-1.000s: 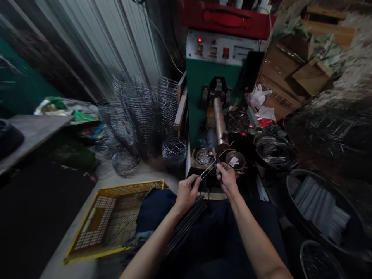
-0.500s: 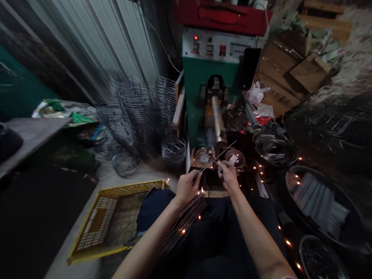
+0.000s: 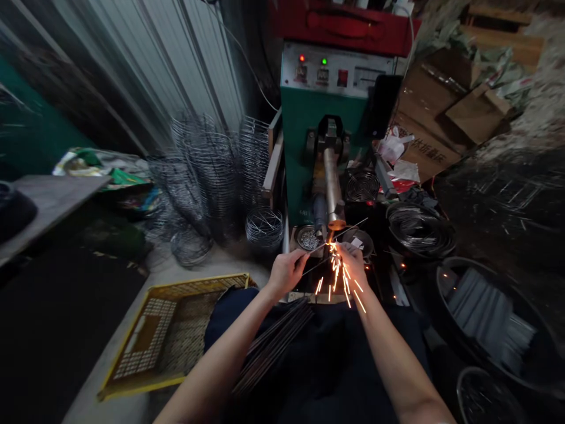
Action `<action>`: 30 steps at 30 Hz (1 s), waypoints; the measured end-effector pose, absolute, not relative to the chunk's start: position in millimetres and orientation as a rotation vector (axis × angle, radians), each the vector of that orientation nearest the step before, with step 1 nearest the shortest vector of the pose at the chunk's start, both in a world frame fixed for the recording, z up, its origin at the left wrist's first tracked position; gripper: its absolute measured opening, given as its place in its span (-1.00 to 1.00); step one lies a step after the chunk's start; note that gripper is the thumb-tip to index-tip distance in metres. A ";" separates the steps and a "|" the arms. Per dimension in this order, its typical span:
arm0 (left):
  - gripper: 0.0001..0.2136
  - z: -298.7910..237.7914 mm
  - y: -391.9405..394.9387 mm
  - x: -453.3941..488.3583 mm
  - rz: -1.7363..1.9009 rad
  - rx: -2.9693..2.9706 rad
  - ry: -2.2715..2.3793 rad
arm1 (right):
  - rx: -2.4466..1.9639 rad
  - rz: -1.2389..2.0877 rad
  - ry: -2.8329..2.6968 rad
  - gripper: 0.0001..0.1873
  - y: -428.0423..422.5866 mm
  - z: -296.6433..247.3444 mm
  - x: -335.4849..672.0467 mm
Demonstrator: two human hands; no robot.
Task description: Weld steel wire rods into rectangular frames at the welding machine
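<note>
Two small lights (image 3: 324, 61) glow on the front of the green machine (image 3: 298, 135), and sparks (image 3: 338, 271) spray down from beneath its thick metal arm (image 3: 332, 182). A thin rod (image 3: 358, 224) slants below the machine's arm, across the place where they fly. The person's left hand (image 3: 286, 274) pinches the rod's near end; the right hand (image 3: 352, 259) is bunched beside the sparks, but with the glare I can't tell what it grips. I'd call this the welding step, caught mid-burst. The next move seems to call for steady hands until the sparks die, then drawing the rod clear of the machine. More rods (image 3: 278, 338) lie in front of the machine, across the lap (image 3: 335, 353).
</note>
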State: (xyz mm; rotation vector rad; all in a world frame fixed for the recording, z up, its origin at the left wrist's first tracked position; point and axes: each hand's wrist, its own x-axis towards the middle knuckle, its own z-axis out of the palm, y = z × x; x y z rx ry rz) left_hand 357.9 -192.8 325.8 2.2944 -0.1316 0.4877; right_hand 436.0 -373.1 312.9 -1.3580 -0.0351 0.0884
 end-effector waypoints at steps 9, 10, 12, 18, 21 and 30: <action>-0.73 329.7 -190.1 359.7 0.451 2.436 -0.196 | -1.675 0.470 -0.121 -0.48 -421.6 291.0 363.4; -0.73 328.9 -190.3 356.3 0.446 2.483 -0.222 | -1.724 0.533 -0.173 -0.48 -426.6 284.1 350.3; -0.73 327.3 -187.2 344.2 0.407 2.592 -0.291 | -1.818 0.614 -0.283 -0.50 -434.4 270.8 325.5; -0.77 324.4 -110.5 265.3 0.335 2.846 0.001 | -1.909 0.820 -0.423 -0.58 -452.6 238.9 279.5; -0.73 317.6 -42.4 206.4 0.567 2.694 0.478 | -1.979 0.869 -0.444 -0.58 -458.2 224.4 276.3; -0.74 214.8 60.6 71.8 0.912 1.703 1.343 | -2.154 0.897 -0.615 -0.57 -437.1 220.8 272.8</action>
